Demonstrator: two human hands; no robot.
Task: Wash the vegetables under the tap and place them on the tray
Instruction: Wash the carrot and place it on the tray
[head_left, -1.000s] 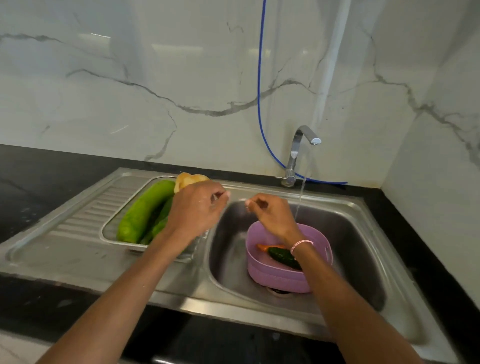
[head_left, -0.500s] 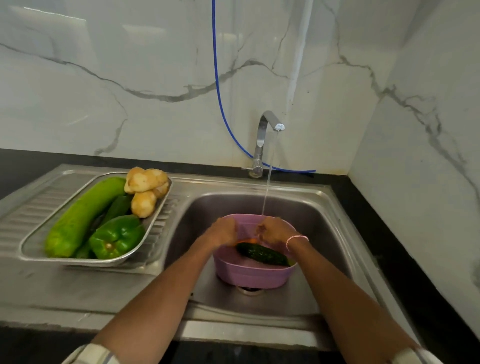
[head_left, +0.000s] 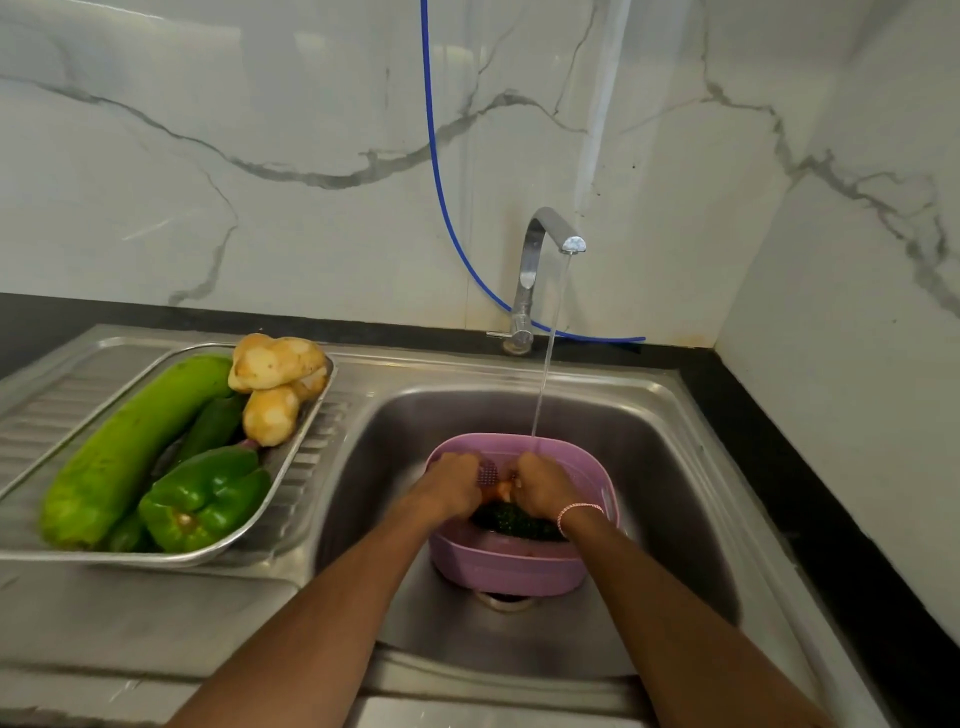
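Two vegetables are lying in the purple strainer basket (head_left: 509, 566), which is sitting in the bowl of the steel sink (head_left: 675, 467) over the drain: one dark green vegetable (head_left: 511, 519) with a bumpy skin, and one orange vegetable (head_left: 501, 488), of which only a small part is showing. Both of the person's hands are reaching down into the basket, knuckles up. The left hand (head_left: 449, 483) and the right hand (head_left: 545, 486) are working close together with the orange piece between them. Their fingers are curling downward out of sight, so I cannot tell whether either hand is actually gripping anything. A pink bracelet (head_left: 576, 512) is hanging on the right wrist.

A thin stream of water (head_left: 543, 374) is running from the single chrome tap (head_left: 540, 260) and landing at the basket's far rim, just beyond the right hand.

On the ribbed draining board to the left, one steel tray (head_left: 296, 467) is holding the rest of the vegetables. One long pale green gourd (head_left: 130, 447) is lying along its left side. One green bell pepper (head_left: 208, 499) is sitting at the near end. Three potatoes (head_left: 275, 361) are piling up in the far right corner, one resting on the others. A dark green cucumber (head_left: 213, 426) is lying between the gourd and the potatoes, mostly hidden beneath them.

One blue hose (head_left: 436, 156) is hanging down the marble wall (head_left: 208, 208) and running behind the tap along the black countertop (head_left: 779, 467).
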